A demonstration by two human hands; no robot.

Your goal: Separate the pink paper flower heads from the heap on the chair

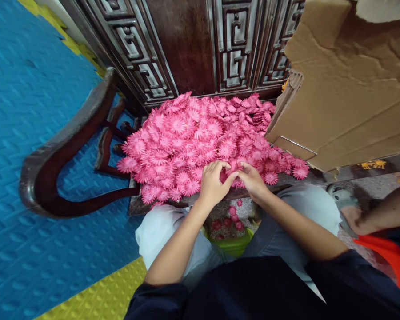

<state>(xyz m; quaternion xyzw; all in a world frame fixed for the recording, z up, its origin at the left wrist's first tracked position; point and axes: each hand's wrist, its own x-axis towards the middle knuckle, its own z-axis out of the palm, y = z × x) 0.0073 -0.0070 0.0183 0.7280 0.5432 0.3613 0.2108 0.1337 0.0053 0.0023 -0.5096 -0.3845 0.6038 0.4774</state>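
A big heap of pink artificial flower heads (183,142) covers the dark wooden bench seat (138,206) in front of me. At the heap's near edge, my left hand (215,181) and my right hand (251,178) meet, fingertips pinched together. Between them they hold a pink flower head (232,166), partly hidden by my fingers. Both hands are closed on it, thumbs towards me. Below, between my knees, several loose pink flower heads (233,213) lie on the floor near a green plastic seat or tub (235,243).
A large cardboard box (350,102) stands at the right of the heap. Behind rises a carved wooden bench back (193,49); a curved armrest (43,178) is on the left. Blue foam mats (20,133) cover the left floor. Another person's leg (383,209) is at the right.
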